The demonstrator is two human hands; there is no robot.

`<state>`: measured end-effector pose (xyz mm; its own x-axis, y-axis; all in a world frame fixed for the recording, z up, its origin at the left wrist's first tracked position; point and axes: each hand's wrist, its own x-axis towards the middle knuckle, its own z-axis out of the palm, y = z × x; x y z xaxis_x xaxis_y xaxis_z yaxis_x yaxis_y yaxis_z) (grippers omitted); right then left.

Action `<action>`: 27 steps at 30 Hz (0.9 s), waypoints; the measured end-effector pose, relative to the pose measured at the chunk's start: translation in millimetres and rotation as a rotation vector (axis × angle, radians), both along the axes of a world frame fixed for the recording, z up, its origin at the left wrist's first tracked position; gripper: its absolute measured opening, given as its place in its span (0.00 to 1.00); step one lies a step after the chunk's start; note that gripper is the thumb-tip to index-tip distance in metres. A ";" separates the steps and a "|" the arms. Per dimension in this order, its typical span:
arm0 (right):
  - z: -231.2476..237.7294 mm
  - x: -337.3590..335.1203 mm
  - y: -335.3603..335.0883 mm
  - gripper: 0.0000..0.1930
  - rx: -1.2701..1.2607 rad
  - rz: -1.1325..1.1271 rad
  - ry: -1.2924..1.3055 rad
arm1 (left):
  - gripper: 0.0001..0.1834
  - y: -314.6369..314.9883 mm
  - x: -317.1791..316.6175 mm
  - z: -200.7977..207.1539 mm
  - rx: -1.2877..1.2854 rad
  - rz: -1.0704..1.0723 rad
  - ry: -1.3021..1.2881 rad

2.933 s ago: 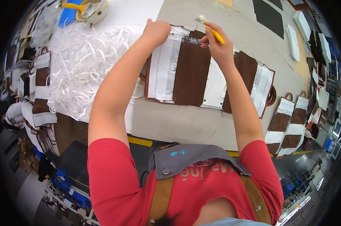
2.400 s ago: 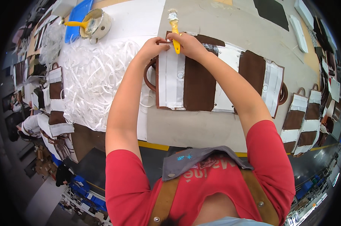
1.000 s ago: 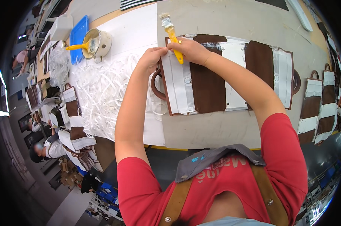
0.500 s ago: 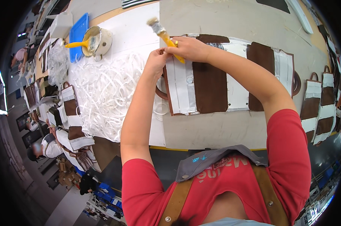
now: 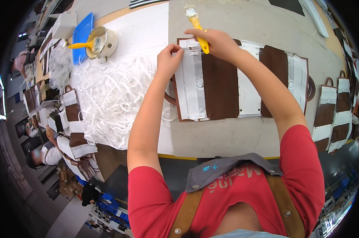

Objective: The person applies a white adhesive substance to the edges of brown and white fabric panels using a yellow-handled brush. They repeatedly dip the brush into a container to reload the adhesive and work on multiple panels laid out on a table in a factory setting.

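A flat brown leather piece with white panels (image 5: 211,81) lies on the grey table (image 5: 235,139). My left hand (image 5: 168,59) pinches the top edge of its left white panel (image 5: 191,83). My right hand (image 5: 215,41) is shut on a yellow-handled brush (image 5: 196,24), bristles pointing up and away, just above the piece's top edge. Both hands are close together at that edge.
A heap of white strips (image 5: 112,95) covers white paper on the left. Behind it stand a glue pot with a yellow brush (image 5: 102,39) and a blue tray (image 5: 82,33). More brown-and-white pieces (image 5: 294,75) lie to the right and along both table ends.
The view has shifted so the piece sits more to the right. My right hand with the brush has stayed at the piece's top edge, and my left hand has moved onto the white panel's edge.
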<state>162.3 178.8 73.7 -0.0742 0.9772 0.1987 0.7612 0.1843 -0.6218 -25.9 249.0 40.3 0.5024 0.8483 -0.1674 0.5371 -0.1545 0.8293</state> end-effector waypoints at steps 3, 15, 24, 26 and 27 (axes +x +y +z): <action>14.2 7.1 -11.2 0.14 0.126 -0.033 0.059 | 0.10 0.1 -2.4 1.3 -0.285 0.128 -0.101; 7.9 6.3 -19.5 0.11 -0.169 -0.114 0.361 | 0.11 2.8 -12.5 -9.6 -0.611 0.239 -0.460; 10.8 -14.3 -19.0 0.09 0.059 -0.025 0.324 | 0.11 1.5 -11.6 -8.8 -0.625 0.273 -0.541; 14.8 -5.1 -23.2 0.09 -0.042 -0.070 0.135 | 0.11 -0.3 -10.3 -6.0 -0.612 0.285 -0.548; 18.8 0.9 -24.2 0.09 -0.092 -0.106 0.102 | 0.12 -1.4 -9.7 -5.7 -0.606 0.293 -0.555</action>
